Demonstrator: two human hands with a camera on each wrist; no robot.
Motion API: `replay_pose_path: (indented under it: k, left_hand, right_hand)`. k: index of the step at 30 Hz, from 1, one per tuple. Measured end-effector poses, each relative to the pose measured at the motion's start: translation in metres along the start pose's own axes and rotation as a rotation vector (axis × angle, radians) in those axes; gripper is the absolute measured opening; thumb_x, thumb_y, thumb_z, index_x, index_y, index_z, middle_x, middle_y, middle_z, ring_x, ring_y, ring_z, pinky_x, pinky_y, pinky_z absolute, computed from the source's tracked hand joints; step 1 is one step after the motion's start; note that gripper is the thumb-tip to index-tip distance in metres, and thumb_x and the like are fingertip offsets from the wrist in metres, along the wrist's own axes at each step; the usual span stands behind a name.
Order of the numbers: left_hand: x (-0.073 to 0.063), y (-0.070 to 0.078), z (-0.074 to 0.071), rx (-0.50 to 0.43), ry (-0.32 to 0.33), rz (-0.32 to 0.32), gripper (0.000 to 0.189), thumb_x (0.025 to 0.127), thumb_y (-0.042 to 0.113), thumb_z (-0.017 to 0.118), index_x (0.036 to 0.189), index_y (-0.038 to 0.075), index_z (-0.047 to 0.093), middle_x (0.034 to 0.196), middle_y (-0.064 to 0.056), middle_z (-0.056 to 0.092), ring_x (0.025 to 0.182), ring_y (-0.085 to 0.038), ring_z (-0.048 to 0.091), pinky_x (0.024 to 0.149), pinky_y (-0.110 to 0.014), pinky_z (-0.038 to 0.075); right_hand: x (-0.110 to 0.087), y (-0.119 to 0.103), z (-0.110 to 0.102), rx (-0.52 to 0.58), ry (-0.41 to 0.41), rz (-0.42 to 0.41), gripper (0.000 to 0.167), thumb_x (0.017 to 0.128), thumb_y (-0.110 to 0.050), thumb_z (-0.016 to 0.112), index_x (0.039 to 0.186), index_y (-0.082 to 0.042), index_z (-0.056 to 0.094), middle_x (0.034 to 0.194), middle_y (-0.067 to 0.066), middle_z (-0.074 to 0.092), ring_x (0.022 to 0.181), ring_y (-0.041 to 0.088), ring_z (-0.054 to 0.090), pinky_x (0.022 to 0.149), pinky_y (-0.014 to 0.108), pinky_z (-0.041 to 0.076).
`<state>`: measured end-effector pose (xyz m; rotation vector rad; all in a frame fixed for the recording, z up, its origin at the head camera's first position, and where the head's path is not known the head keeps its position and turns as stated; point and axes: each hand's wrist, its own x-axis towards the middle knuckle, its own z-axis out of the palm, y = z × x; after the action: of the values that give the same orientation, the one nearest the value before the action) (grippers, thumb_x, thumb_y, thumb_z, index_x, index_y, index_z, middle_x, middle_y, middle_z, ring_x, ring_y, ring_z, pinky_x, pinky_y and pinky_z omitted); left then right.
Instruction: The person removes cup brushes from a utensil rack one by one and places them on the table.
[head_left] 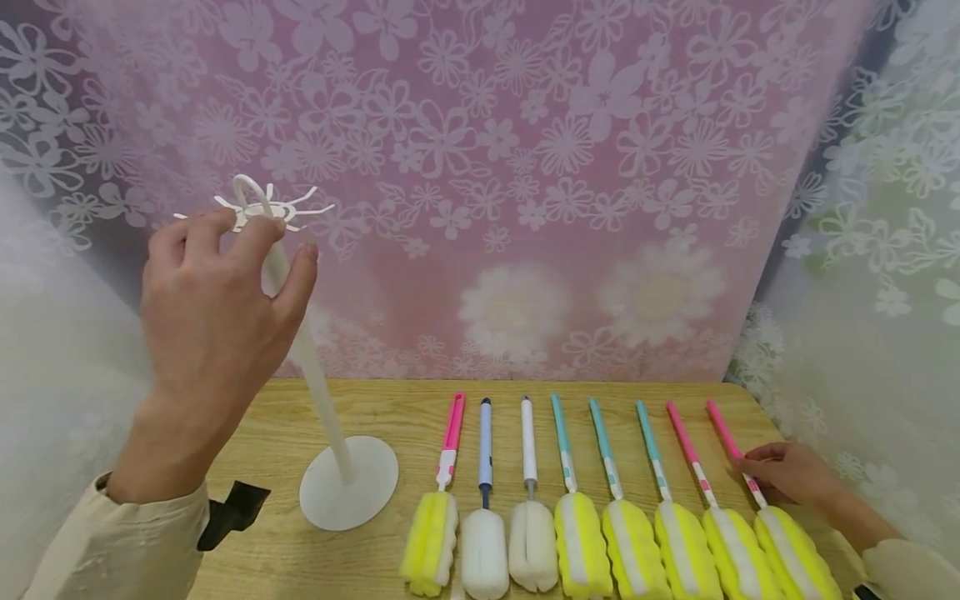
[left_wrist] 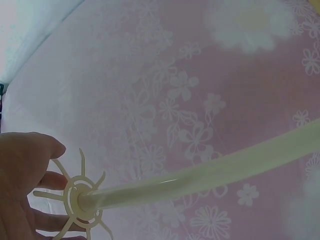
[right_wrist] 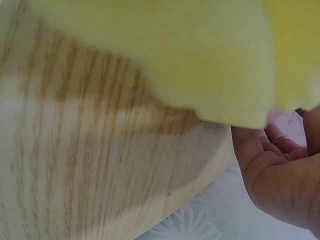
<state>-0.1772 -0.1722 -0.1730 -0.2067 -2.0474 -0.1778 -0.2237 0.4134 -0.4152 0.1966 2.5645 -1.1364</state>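
A white stand (head_left: 315, 383) rises from a round base at the left of the table. Its top is a ring of curved hooks (left_wrist: 82, 202) with a loop above. My left hand (head_left: 217, 292) holds this top, with fingers over the ring and among the hooks. At the far right of a row of bottle brushes, my right hand (head_left: 795, 471) pinches the handle of a pink-handled bottle brush (head_left: 795, 550). That brush has a yellow and white sponge head, which fills the top of the right wrist view; the fingertips (right_wrist: 272, 137) are partly hidden there.
Several other bottle brushes lie side by side: a pink one (head_left: 430, 542), a blue one (head_left: 485, 550), a white one (head_left: 532, 542), and teal ones (head_left: 581, 542) among them. Black tape (head_left: 236, 515) shows by the left sleeve. A flowered curtain (head_left: 525, 208) hangs behind the wooden table (head_left: 262, 425).
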Motion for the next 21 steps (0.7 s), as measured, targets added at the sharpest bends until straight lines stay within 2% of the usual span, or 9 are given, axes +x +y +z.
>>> replay_pose_path:
  k: [6, 9, 13, 16, 18, 21]
  left_hand:
    - [-0.001, -0.001, 0.003, -0.014, 0.017, 0.004, 0.038, 0.090, 0.035, 0.055, 0.103, 0.001, 0.066, 0.104, -0.032, 0.059, 0.101, -0.052, 0.048, 0.088, -0.058, 0.036]
    - [-0.002, -0.003, 0.007, -0.023, 0.035, 0.030, 0.040, 0.090, 0.036, 0.053, 0.104, 0.000, 0.065, 0.103, -0.033, 0.058, 0.104, -0.052, 0.048, 0.093, -0.055, 0.035]
    - [-0.007, -0.005, 0.013, -0.038, 0.074, 0.065, 0.044, 0.089, 0.038, 0.051, 0.110, 0.001, 0.063, 0.115, -0.034, 0.055, 0.120, -0.050, 0.041, 0.103, -0.054, 0.030]
    - [-0.011, -0.007, 0.016, -0.041, 0.084, 0.068, 0.048, 0.089, 0.039, 0.049, 0.119, 0.004, 0.059, 0.131, -0.032, 0.047, 0.134, -0.045, 0.027, 0.108, -0.055, 0.023]
    - [-0.013, -0.008, 0.018, -0.053, 0.091, 0.071, 0.052, 0.089, 0.041, 0.046, 0.127, 0.007, 0.055, 0.139, -0.031, 0.041, 0.139, -0.042, 0.020, 0.110, -0.054, 0.017]
    - [-0.017, -0.009, 0.020, -0.087, 0.122, 0.071, 0.056, 0.089, 0.041, 0.045, 0.136, 0.011, 0.050, 0.146, -0.029, 0.033, 0.142, -0.039, 0.014, 0.112, -0.052, 0.011]
  right_hand:
    - [-0.004, -0.003, 0.001, 0.014, -0.034, 0.006, 0.060, 0.093, -0.033, 0.060, 0.120, 0.019, 0.048, 0.098, 0.008, 0.065, 0.084, 0.022, 0.065, 0.071, 0.036, 0.055]
    - [-0.005, -0.003, 0.002, 0.018, -0.045, 0.009, 0.060, 0.094, -0.034, 0.059, 0.120, 0.019, 0.048, 0.099, 0.008, 0.065, 0.084, 0.021, 0.065, 0.071, 0.036, 0.055]
    - [-0.007, -0.003, 0.000, 0.027, -0.056, 0.020, 0.060, 0.095, -0.036, 0.056, 0.121, 0.018, 0.048, 0.100, 0.006, 0.064, 0.085, 0.019, 0.064, 0.072, 0.035, 0.055]
    - [-0.009, -0.005, -0.002, 0.019, -0.066, -0.012, 0.062, 0.098, -0.037, 0.050, 0.124, 0.018, 0.044, 0.102, 0.011, 0.063, 0.089, 0.022, 0.062, 0.073, 0.035, 0.054]
    - [-0.010, -0.009, -0.003, -0.011, -0.067, -0.072, 0.062, 0.101, -0.036, 0.044, 0.127, 0.020, 0.040, 0.108, 0.021, 0.060, 0.094, 0.029, 0.062, 0.074, 0.036, 0.054]
    - [-0.011, -0.017, -0.002, -0.080, -0.023, -0.167, 0.061, 0.102, -0.035, 0.041, 0.129, 0.019, 0.040, 0.118, 0.032, 0.054, 0.100, 0.039, 0.059, 0.075, 0.039, 0.054]
